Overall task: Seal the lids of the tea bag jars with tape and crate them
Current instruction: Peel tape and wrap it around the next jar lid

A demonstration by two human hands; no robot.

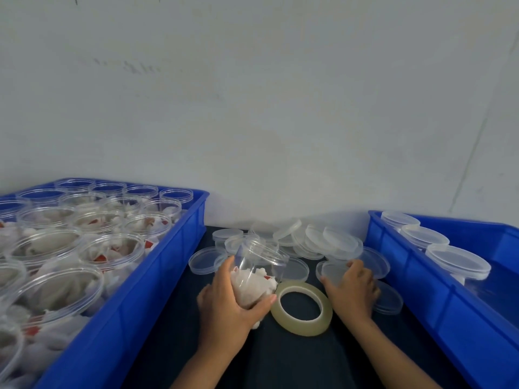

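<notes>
My left hand (pixel 227 301) grips a clear plastic jar (pixel 258 265) with white tea bags inside; it has no lid and tilts away from me. My right hand (pixel 351 290) holds a clear lid (pixel 332 272) at the near edge of a loose pile of lids (pixel 317 240) on the dark table. A roll of clear tape (pixel 302 308) lies flat between my hands. The blue crate (pixel 179 248) on the left holds several open jars of tea bags. In the blue crate (pixel 393 248) on the right stand lidded jars (pixel 457 261).
A pale wall rises right behind the table. The two crates flank a narrow strip of dark table where my hands work. Single lids (pixel 206 261) lie scattered near the left crate, and another lid (pixel 389 300) lies by the right crate.
</notes>
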